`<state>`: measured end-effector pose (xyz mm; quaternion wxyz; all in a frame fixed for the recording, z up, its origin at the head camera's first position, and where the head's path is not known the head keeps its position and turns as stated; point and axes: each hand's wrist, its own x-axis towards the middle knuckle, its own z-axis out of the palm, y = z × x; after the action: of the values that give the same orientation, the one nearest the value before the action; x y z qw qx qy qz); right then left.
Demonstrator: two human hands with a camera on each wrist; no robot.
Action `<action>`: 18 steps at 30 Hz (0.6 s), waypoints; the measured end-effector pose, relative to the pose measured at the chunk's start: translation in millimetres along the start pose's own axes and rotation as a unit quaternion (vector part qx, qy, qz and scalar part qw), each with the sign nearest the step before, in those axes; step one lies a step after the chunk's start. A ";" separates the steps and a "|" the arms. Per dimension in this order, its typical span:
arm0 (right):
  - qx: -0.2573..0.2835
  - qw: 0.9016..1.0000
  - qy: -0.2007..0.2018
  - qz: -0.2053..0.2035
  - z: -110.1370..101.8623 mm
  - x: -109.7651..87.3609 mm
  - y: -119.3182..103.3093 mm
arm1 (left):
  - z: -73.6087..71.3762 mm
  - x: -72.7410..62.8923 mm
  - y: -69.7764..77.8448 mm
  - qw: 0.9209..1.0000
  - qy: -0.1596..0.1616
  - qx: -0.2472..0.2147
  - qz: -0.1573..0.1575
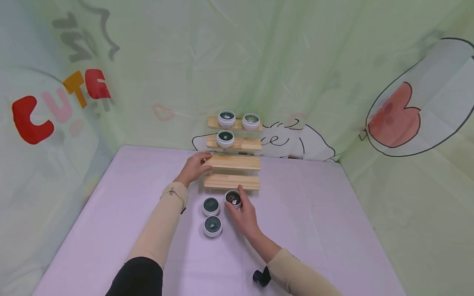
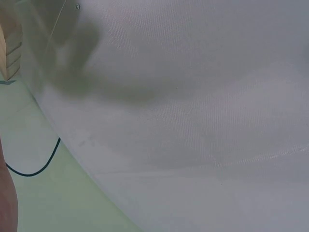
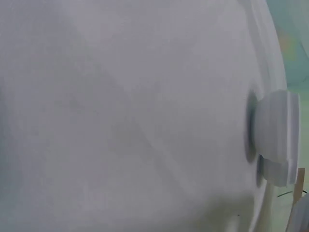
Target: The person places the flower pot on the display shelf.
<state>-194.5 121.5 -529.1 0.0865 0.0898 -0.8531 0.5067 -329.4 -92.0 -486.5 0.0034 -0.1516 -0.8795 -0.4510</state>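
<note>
A tiered wooden display stand (image 1: 232,162) stands at the table's back edge. My left hand (image 1: 194,167) holds the left end of its second plank from the bottom, thumb and fingers on either side of the plank's end. In front of the stand, my right hand (image 1: 245,213) grips a round white jar (image 1: 233,198) with a dark top between thumb and fingers. Left of it on the table are two more white jars, one with a dark green top (image 1: 211,205) and a nearer one with a grey-green top (image 1: 212,225). The right wrist view shows white jars (image 3: 275,125) from the side.
Two jars, one dark-topped (image 1: 226,118) and one light green (image 1: 251,121), sit on the top plank. Another jar (image 1: 225,138) is on the plank below, at its left. A small black object (image 1: 261,277) is by the right forearm. Printed curtains (image 1: 229,53) surround the lilac tablecloth (image 1: 303,213).
</note>
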 end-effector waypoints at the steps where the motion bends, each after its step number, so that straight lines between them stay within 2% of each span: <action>1: 0.000 1.000 -0.001 0.003 -1.8 2.2 -1.8 | 0.0 0.1 -0.2 1.000 0.000 0.000 -0.001; 6: 0.004 0.999 -0.005 0.037 -13.6 22.3 -13.2 | -0.4 0.4 -0.2 1.000 0.000 -0.002 -0.003; 18: 0.029 0.995 0.054 0.078 -48.8 96.4 -41.0 | -0.7 -0.2 1.4 1.000 -0.003 -0.001 -0.003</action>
<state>-275.2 138.8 -448.3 0.0896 -0.0019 -0.8367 0.5402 -328.9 -91.8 -485.0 -0.0009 -0.1499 -0.8795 -0.4516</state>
